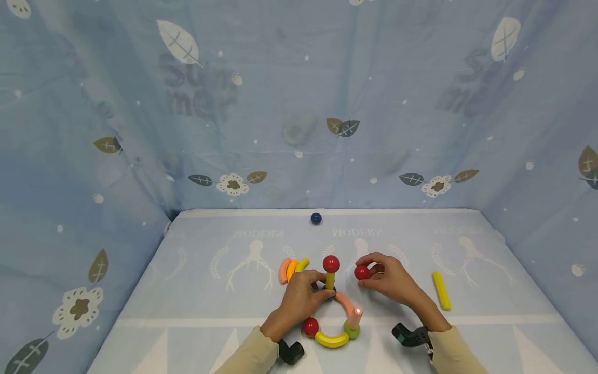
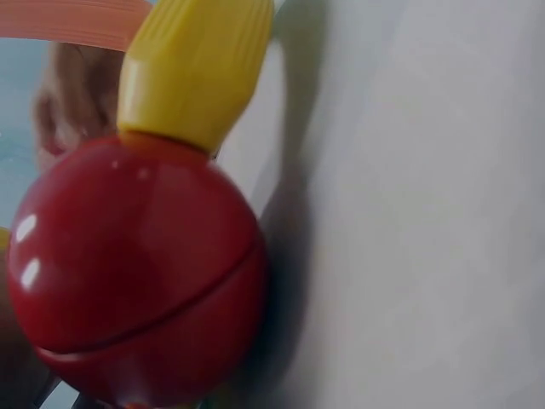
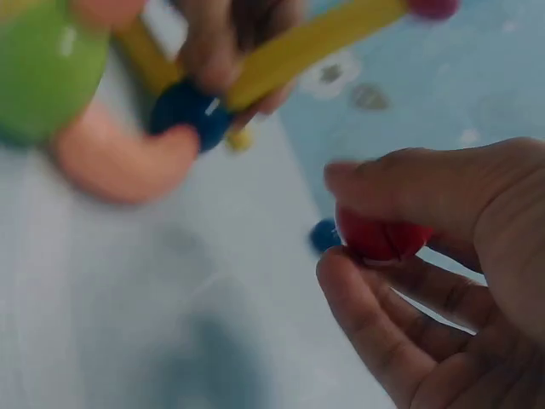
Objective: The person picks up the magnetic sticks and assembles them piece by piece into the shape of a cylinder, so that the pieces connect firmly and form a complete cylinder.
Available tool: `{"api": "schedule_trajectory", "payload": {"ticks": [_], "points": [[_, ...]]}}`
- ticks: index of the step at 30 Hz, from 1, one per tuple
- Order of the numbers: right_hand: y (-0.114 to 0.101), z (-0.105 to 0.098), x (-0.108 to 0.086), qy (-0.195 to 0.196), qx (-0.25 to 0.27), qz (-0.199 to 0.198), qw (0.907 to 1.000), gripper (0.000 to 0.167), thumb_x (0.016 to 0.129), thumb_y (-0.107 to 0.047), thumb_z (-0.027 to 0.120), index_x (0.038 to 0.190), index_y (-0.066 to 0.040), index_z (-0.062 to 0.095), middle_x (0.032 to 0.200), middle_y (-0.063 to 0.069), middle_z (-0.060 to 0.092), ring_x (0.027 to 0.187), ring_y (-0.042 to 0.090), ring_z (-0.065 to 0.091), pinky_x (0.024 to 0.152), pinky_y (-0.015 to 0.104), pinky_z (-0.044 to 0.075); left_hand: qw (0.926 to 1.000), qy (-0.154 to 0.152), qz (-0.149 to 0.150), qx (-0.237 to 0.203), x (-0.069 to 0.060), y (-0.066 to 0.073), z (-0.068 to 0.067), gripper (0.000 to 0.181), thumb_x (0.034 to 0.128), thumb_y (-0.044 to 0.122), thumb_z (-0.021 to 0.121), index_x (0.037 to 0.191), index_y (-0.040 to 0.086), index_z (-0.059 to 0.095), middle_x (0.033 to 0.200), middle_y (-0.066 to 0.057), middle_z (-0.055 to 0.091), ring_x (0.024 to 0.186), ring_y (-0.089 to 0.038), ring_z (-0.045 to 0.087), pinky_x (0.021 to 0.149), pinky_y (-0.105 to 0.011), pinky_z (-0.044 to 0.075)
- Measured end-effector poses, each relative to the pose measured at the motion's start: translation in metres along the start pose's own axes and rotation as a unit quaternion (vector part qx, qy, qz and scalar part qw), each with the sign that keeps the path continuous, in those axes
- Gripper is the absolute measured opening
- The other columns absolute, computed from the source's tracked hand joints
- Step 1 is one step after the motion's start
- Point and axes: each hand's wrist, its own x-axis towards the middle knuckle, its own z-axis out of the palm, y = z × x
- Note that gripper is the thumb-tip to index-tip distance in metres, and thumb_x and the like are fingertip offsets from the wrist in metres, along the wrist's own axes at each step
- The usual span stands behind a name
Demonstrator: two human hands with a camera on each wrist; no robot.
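My left hand (image 1: 301, 296) pinches a dark blue ball (image 3: 189, 115) at the far side of a ring of balls and curved pieces. From that ball a yellow stick (image 1: 330, 281) stands up, topped by a red ball (image 1: 331, 263). My right hand (image 1: 390, 278) holds a loose red ball (image 1: 362, 272) between thumb and fingers, to the right of the upright stick. The ring also has an orange-pink curve (image 1: 344, 303), a green ball (image 1: 351, 330) bearing an upright pink piece (image 1: 355, 317), a yellow curve (image 1: 332, 340) and a red ball (image 1: 310, 326).
Behind my left hand lie curved pieces: pink (image 1: 284, 270), orange (image 1: 291, 269) and yellow (image 1: 302, 264). A blue ball (image 1: 316, 218) sits near the table's far edge. A yellow stick (image 1: 441, 291) lies to the right. Patterned cloth (image 1: 299, 104) hangs behind the table.
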Motion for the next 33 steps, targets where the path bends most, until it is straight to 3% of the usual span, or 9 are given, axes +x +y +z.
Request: {"api": "schedule_trajectory", "payload": {"ticks": [4,8,16,19,27,33], "points": [[-0.032,-0.018,-0.024,0.009,0.034,-0.051,0.9981,0.042,0.077,-0.023,0.086,0.114,-0.015,0.068,0.103,0.0,0.064,0.084,0.016,0.065,0.075,0.028,0.055,1.0,0.003,0.003,-0.002,0.0,0.0,-0.001,0.029,0.0792,0.022,0.084,0.104,0.01,0.076,0.092,0.009,0.07,0.074,-0.008,0.059,0.065,-0.019,0.048],[-0.059,-0.025,-0.043,-0.004,0.033,-0.103,0.9941,0.039,0.078,-0.025,0.084,0.114,-0.022,0.068,0.103,-0.004,0.064,0.082,0.015,0.065,0.074,0.03,0.056,1.0,0.006,0.003,0.0,0.0,-0.002,0.0,0.028,0.0793,0.022,0.084,0.104,0.011,0.076,0.092,0.01,0.07,0.074,-0.007,0.058,0.066,-0.019,0.048],[-0.083,-0.021,-0.056,-0.045,0.01,-0.149,0.9877,0.038,0.08,-0.025,0.083,0.115,-0.026,0.067,0.1,-0.008,0.064,0.079,0.012,0.06,0.065,0.03,0.054,1.0,0.005,0.0,0.0,-0.001,-0.003,0.0,0.029,0.0796,0.025,0.084,0.105,0.012,0.076,0.092,0.01,0.07,0.074,-0.008,0.058,0.066,-0.02,0.048],[-0.083,-0.018,-0.056,-0.06,0.011,-0.146,0.9873,0.038,0.08,-0.025,0.083,0.114,-0.027,0.067,0.099,-0.009,0.063,0.079,0.012,0.06,0.065,0.03,0.053,1.0,0.003,-0.001,0.0,-0.001,-0.003,0.0,0.029,0.0796,0.025,0.084,0.105,0.012,0.076,0.093,0.01,0.07,0.074,-0.008,0.059,0.066,-0.02,0.048],[-0.075,-0.013,-0.059,-0.08,0.011,-0.088,0.9928,0.039,0.079,-0.026,0.084,0.113,-0.029,0.068,0.099,-0.008,0.063,0.082,0.014,0.061,0.066,0.03,0.053,1.0,-0.002,-0.005,-0.003,-0.001,-0.003,0.001,0.029,0.0796,0.026,0.084,0.104,0.013,0.077,0.094,0.011,0.07,0.073,-0.007,0.058,0.064,-0.019,0.048],[-0.068,-0.017,-0.057,-0.08,0.033,-0.098,0.9915,0.038,0.081,-0.025,0.082,0.116,-0.027,0.067,0.104,-0.006,0.063,0.084,0.016,0.061,0.067,0.031,0.054,1.0,0.003,0.003,0.003,-0.001,-0.003,0.002,0.029,0.0789,0.025,0.084,0.104,0.012,0.077,0.092,0.01,0.07,0.072,-0.008,0.058,0.064,-0.019,0.047]]}}
